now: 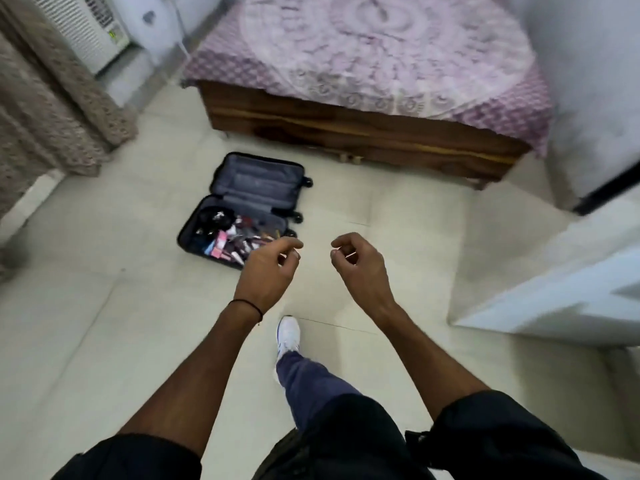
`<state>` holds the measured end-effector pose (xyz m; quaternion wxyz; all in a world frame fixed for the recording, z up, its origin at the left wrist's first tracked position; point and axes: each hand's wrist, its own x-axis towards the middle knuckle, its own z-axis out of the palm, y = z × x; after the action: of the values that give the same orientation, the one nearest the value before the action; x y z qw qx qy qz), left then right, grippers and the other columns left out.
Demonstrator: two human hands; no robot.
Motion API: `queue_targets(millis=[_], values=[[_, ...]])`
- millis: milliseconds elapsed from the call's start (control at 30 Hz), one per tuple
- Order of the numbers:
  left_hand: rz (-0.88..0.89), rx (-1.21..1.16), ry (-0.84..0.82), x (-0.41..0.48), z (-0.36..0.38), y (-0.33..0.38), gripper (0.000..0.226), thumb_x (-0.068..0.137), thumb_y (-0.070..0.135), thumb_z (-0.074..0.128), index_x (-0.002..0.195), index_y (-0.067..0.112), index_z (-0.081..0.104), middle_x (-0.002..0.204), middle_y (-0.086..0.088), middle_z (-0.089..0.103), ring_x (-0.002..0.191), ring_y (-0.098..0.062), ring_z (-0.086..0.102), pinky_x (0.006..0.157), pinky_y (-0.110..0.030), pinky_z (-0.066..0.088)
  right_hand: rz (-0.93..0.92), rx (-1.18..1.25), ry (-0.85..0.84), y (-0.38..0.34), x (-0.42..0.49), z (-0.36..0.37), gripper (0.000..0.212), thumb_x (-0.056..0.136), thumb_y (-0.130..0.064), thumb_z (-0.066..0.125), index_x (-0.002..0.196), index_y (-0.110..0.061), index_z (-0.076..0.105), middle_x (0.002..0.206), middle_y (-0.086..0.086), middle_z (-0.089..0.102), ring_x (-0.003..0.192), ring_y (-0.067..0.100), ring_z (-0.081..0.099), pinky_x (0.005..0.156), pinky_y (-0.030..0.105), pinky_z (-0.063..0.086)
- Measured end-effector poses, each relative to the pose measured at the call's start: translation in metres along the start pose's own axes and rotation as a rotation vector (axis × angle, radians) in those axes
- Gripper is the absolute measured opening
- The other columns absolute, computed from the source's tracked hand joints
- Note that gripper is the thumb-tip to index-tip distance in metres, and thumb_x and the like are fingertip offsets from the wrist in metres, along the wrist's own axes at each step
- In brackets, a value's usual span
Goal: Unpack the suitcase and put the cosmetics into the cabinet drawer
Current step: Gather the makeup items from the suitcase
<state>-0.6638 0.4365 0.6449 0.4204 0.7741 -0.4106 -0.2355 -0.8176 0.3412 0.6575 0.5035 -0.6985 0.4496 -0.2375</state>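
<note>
Looking down through the head camera, I saw the suitcase (256, 181) lying open on the floor (398, 237), near the foot of the bed (346, 133). Its far half showed only grey lining. The near half held the cosmetics (235, 242), a loose jumble of tubes and small boxes (too blurred for me to tell one from another). The left hand (272, 271) and the right hand (358, 268) hung in the air side by side. The left one overlapped the case's near corner in the view, though I judged it well above it. Each grip was slack, with fingers loosely curled and nothing in them. One white shoe (288, 336) was planted forward, pointing toward the case.

I took this for the approach to a pick, with a good heap of cosmetics not yet unpacked. The next move called for getting down low, reaching into the near half and closing a grip on one item, or a small handful. No cabinet drawer was visible to me. A white piece of furniture (554, 289) at the right edge might have been the cabinet, but I could not tell.
</note>
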Motion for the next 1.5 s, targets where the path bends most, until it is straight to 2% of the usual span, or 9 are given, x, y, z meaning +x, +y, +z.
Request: queue_targets(millis=[233, 367, 467, 667, 800, 1133, 1300, 1367, 1500], values=[[-0.176, 0.088, 0.029, 0.128, -0.110, -0.082, 0.018, 0.091, 0.010, 0.060, 0.102, 0.018, 0.072, 0.090, 0.004, 0.072, 0.076, -0.009, 0.062, 0.072, -0.015, 0.046, 0.044, 0.030, -0.135, -0.040, 0.153, 0.137, 0.011, 0.091, -0.009, 0.061, 0.096, -0.017, 0.066, 0.077, -0.008, 0.063, 0.070, 0.010, 0.061, 0.062, 0.013, 0.045], [-0.251, 0.082, 0.017, 0.196, -0.168, -0.113, 0.019, 0.091, 0.011, 0.059, 0.097, 0.025, 0.070, 0.085, 0.005, 0.070, 0.072, -0.007, 0.061, 0.067, -0.007, 0.043, 0.089, -0.001, -0.198, -0.066, 0.225, 0.198, 0.009, 0.092, -0.012, 0.061, 0.098, -0.016, 0.066, 0.082, -0.003, 0.065, 0.072, 0.011, 0.061, 0.065, 0.020, 0.050], [-0.271, 0.065, -0.018, 0.242, -0.195, -0.141, 0.024, 0.091, 0.010, 0.057, 0.091, 0.033, 0.066, 0.087, 0.005, 0.073, 0.078, -0.011, 0.065, 0.073, -0.017, 0.048, 0.143, -0.018, -0.215, -0.075, 0.265, 0.234, 0.009, 0.093, -0.013, 0.060, 0.098, -0.016, 0.066, 0.083, -0.002, 0.065, 0.072, 0.011, 0.060, 0.065, 0.021, 0.050], [-0.323, -0.018, -0.181, 0.341, -0.214, -0.247, 0.016, 0.090, 0.016, 0.057, 0.097, 0.025, 0.069, 0.087, 0.003, 0.072, 0.083, -0.017, 0.069, 0.082, -0.034, 0.057, 0.281, -0.053, -0.139, -0.057, 0.337, 0.318, 0.007, 0.093, -0.012, 0.060, 0.095, -0.016, 0.066, 0.082, -0.005, 0.067, 0.070, 0.009, 0.060, 0.057, 0.011, 0.044], [-0.334, 0.007, -0.337, 0.395, -0.213, -0.314, 0.017, 0.092, 0.013, 0.059, 0.101, 0.020, 0.071, 0.083, 0.006, 0.066, 0.074, -0.010, 0.061, 0.075, -0.025, 0.050, 0.431, -0.062, -0.034, -0.029, 0.375, 0.373, 0.008, 0.091, -0.013, 0.061, 0.091, -0.020, 0.066, 0.081, 0.000, 0.068, 0.074, 0.018, 0.064, 0.061, 0.021, 0.046], [-0.300, 0.031, -0.611, 0.476, -0.124, -0.518, 0.022, 0.093, 0.009, 0.054, 0.107, 0.015, 0.070, 0.093, 0.003, 0.068, 0.090, -0.019, 0.066, 0.086, -0.031, 0.053, 0.628, -0.124, 0.059, 0.132, 0.428, 0.494, 0.009, 0.090, -0.012, 0.061, 0.092, -0.020, 0.066, 0.079, -0.001, 0.069, 0.076, 0.024, 0.067, 0.068, 0.037, 0.054], [-0.314, 0.022, -0.580, 0.482, -0.048, -0.646, 0.020, 0.093, 0.010, 0.057, 0.106, 0.016, 0.070, 0.096, 0.004, 0.069, 0.081, -0.009, 0.063, 0.073, -0.013, 0.048, 0.613, -0.136, 0.110, 0.276, 0.459, 0.552, 0.012, 0.090, -0.011, 0.059, 0.089, -0.020, 0.066, 0.078, -0.003, 0.068, 0.073, 0.019, 0.064, 0.070, 0.034, 0.053], [-0.312, 0.001, -0.564, 0.485, -0.013, -0.697, 0.019, 0.092, 0.007, 0.059, 0.104, 0.014, 0.071, 0.093, 0.004, 0.068, 0.076, -0.005, 0.062, 0.067, -0.007, 0.047, 0.587, -0.148, 0.129, 0.339, 0.472, 0.575, 0.012, 0.091, -0.009, 0.057, 0.095, -0.015, 0.067, 0.078, -0.005, 0.067, 0.070, 0.011, 0.063, 0.066, 0.026, 0.052], [-0.239, 0.014, -0.552, 0.503, 0.053, -0.772, 0.020, 0.092, 0.008, 0.058, 0.099, 0.022, 0.070, 0.089, 0.007, 0.068, 0.083, -0.012, 0.064, 0.078, -0.021, 0.051, 0.490, -0.209, 0.171, 0.438, 0.502, 0.598, 0.012, 0.091, -0.008, 0.057, 0.098, -0.013, 0.066, 0.078, -0.011, 0.062, 0.058, -0.005, 0.054, 0.057, 0.013, 0.043]])
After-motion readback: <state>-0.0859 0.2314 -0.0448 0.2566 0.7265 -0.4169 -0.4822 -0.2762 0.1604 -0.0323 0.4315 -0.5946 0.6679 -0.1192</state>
